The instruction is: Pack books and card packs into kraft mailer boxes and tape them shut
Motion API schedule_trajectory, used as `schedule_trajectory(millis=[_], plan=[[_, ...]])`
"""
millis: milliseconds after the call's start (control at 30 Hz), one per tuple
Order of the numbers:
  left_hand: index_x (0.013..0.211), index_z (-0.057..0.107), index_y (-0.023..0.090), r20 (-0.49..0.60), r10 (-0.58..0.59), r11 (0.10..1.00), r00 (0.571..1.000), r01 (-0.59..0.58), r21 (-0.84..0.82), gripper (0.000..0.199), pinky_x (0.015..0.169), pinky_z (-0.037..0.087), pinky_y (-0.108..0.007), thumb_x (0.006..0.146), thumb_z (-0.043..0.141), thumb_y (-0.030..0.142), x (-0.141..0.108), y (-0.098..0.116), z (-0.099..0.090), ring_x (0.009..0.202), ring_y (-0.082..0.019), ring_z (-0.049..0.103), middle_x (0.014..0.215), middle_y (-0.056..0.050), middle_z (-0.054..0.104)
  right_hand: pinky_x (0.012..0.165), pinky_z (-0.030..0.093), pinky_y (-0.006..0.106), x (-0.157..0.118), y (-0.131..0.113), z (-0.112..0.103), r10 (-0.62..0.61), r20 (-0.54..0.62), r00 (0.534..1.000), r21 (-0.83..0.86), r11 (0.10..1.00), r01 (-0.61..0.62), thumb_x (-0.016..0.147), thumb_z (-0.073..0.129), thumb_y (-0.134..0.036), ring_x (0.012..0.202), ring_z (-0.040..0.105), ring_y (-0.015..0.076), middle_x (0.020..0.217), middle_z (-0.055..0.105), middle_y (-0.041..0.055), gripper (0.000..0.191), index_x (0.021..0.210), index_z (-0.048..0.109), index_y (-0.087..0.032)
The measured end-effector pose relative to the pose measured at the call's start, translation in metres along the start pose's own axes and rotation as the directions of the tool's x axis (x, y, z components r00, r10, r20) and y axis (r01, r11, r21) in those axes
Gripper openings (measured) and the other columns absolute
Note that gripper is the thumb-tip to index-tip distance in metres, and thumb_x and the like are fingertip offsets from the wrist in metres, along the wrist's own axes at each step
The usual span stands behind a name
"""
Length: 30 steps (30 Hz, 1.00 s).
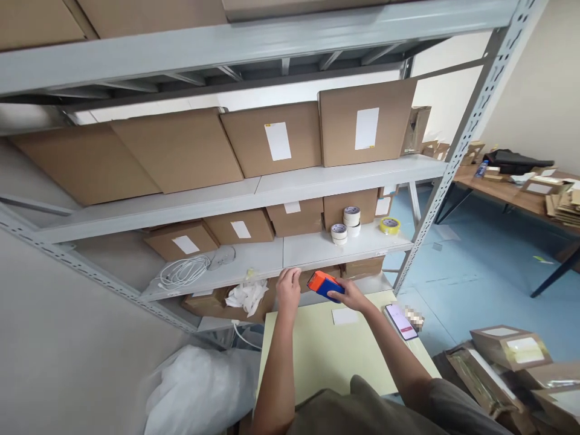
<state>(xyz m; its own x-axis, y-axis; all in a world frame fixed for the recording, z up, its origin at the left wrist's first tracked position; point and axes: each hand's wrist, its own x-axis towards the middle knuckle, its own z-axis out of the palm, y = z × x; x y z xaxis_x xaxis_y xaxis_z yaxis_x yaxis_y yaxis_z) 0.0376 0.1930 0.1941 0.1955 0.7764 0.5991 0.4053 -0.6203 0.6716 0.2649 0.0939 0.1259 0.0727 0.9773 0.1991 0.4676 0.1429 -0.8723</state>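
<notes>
My right hand [348,292] is wrapped round a small orange-and-blue box-shaped thing [327,285], held tilted above the far part of the pale yellow tabletop [335,356]. To its left, my left hand [289,285] is raised in front of the shelf edge with its fingers drawn together; whatever they may pinch is too small to make out. A white paper slip [345,316] lies on the tabletop below my right hand. Near the table's right edge rests a phone [401,321] with a lit screen.
A grey metal rack [290,181] holding cardboard boxes [272,139] stands before me. White tape rolls [339,234], a yellow tape roll [389,226] and a coiled white cable [185,273] lie on a lower shelf. More cartons [510,347] are stacked at right; a plastic bag [199,386] bulges at left.
</notes>
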Motion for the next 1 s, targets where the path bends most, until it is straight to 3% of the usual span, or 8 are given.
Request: schedule_trajectory(millis=[133,233,333,467,567,700,833,1000], plan=[[0.119,0.078,0.026,0.11,0.037,0.999,0.993,-0.04,0.03,0.032,0.11,0.051,-0.042,0.104,0.054,0.04,-0.005,0.009,0.003,0.118,-0.028,0.067,0.12,-0.011,0.077,0.075,0.051,0.033,0.009,0.01,0.003,0.026,-0.126,0.992,-0.081,0.996,-0.037,0.091,0.069,-0.058,0.079,0.065,0.0237,0.087,0.072,0.0035,0.038,0.103,0.071,-0.022],[0.156,0.054,0.025,0.1,-0.028,0.995,0.995,0.018,0.095,0.059,0.121,0.042,-0.047,0.1,0.061,0.044,-0.029,0.016,0.018,0.146,-0.033,0.051,0.161,-0.012,0.053,0.089,0.053,0.038,0.026,0.009,0.007,-0.02,-0.235,0.972,-0.218,0.975,-0.033,0.094,0.069,-0.052,0.098,0.069,0.0303,0.102,0.075,0.0113,0.032,0.106,0.07,-0.023],[0.169,0.031,0.025,0.046,-0.153,0.98,0.987,0.145,0.136,0.082,0.118,0.046,-0.046,0.098,0.063,0.05,-0.053,0.018,0.031,0.154,-0.036,0.043,0.174,-0.012,0.035,0.105,0.048,0.042,0.049,0.006,0.009,-0.118,-0.244,0.963,-0.341,0.94,0.028,0.098,0.067,-0.045,0.115,0.066,0.0332,0.115,0.074,0.0154,0.027,0.112,0.07,-0.022],[0.171,0.026,0.027,-0.162,-0.25,0.95,0.954,0.274,0.148,0.082,0.109,0.054,-0.047,0.1,0.06,0.051,-0.06,0.013,0.022,0.137,-0.036,0.061,0.166,-0.016,0.046,0.104,0.047,0.041,0.086,0.006,0.005,-0.097,-0.191,0.977,-0.423,0.906,0.007,0.102,0.063,-0.039,0.113,0.067,0.0329,0.118,0.074,0.017,0.027,0.12,0.067,-0.019],[0.159,0.05,0.028,-0.25,-0.224,0.958,0.942,0.26,0.121,0.065,0.104,0.057,-0.046,0.099,0.061,0.051,-0.055,0.003,0.001,0.126,-0.035,0.069,0.158,-0.016,0.056,0.101,0.046,0.04,0.119,0.012,0.001,-0.009,-0.171,0.985,-0.461,0.884,-0.072,0.102,0.063,-0.035,0.112,0.067,0.0333,0.12,0.074,0.0192,0.032,0.128,0.065,-0.016],[0.124,0.073,0.026,-0.204,-0.296,0.949,0.933,0.311,0.048,0.041,0.087,0.063,-0.037,0.096,0.062,0.054,-0.06,-0.008,-0.019,0.1,-0.027,0.078,0.121,-0.012,0.079,0.106,0.041,0.039,0.167,0.021,0.003,0.049,-0.118,0.992,-0.555,0.825,-0.107,0.1,0.065,-0.028,0.117,0.065,0.0326,0.127,0.073,0.0215,0.035,0.131,0.065,-0.012],[0.085,0.069,0.024,-0.21,-0.395,0.908,0.894,0.415,0.061,0.033,0.076,0.063,-0.032,0.09,0.066,0.057,-0.075,-0.005,-0.027,0.084,-0.022,0.078,0.118,-0.01,0.08,0.114,0.034,0.04,0.202,0.034,0.013,0.122,-0.065,0.99,-0.656,0.743,-0.135,0.099,0.066,-0.027,0.125,0.063,0.0317,0.127,0.074,0.0212,0.035,0.13,0.068,-0.01],[0.072,0.064,0.023,-0.271,-0.373,0.907,0.887,0.41,0.096,0.036,0.073,0.061,-0.03,0.092,0.064,0.054,-0.087,0.003,-0.043,0.08,-0.019,0.076,0.108,-0.007,0.082,0.117,0.03,0.046,0.213,0.054,0.022,0.155,-0.065,0.986,-0.695,0.702,-0.156,0.099,0.063,-0.027,0.134,0.056,0.0352,0.13,0.072,0.0231,0.041,0.135,0.067,-0.01]])
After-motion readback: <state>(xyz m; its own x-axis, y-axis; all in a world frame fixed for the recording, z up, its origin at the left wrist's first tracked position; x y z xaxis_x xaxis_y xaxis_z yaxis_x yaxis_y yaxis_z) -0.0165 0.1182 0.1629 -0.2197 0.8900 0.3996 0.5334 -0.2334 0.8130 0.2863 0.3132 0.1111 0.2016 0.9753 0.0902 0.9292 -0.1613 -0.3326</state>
